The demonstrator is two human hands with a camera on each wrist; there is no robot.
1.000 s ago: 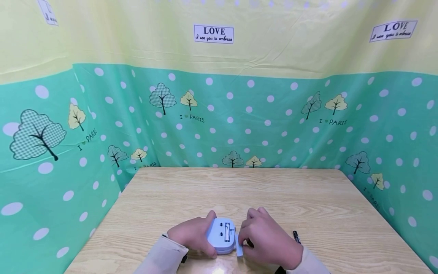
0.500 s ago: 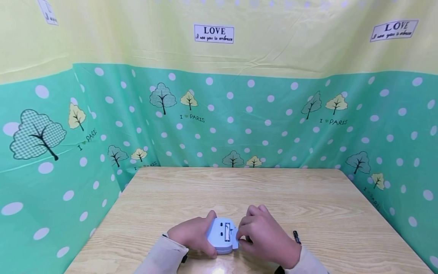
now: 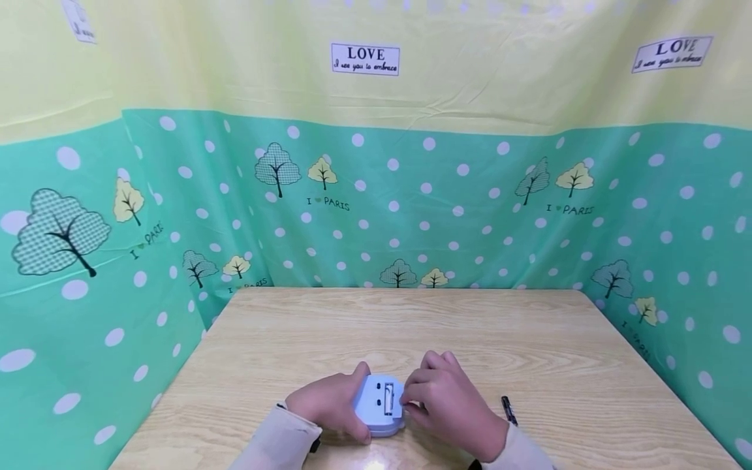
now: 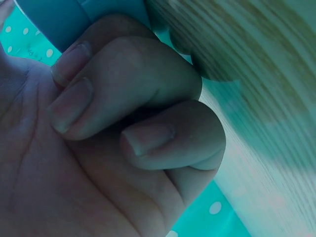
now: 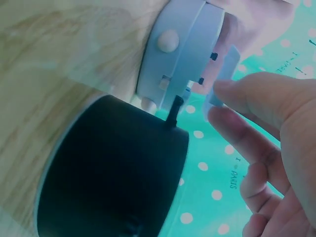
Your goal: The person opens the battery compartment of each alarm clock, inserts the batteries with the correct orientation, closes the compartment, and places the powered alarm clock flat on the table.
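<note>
A light blue rounded device (image 3: 367, 412) lies on the table, its back with two small black knobs facing up. A slot in that back holds a pale cylindrical battery (image 3: 388, 399). My left hand (image 3: 333, 399) grips the device from the left, thumb at the far edge; other fingers (image 4: 123, 84) curl in the left wrist view. Between thumb and forefinger, my right hand (image 3: 446, 406) pinches a small light blue battery cover (image 5: 227, 71). In the right wrist view the cover is tilted just above the back, beside the slot; whether it touches cannot be told.
A slim black item (image 3: 508, 410) with pale markings lies by the right sleeve. A dark cylinder (image 5: 113, 173) with a narrow tip looms close in the right wrist view. The wooden table (image 3: 405, 326) is enclosed by a green and yellow patterned curtain (image 3: 329, 228).
My right hand has moved the cover left, from beside the device to the edge of the battery slot. My left hand keeps its grip on the device. The view has shifted slightly.
</note>
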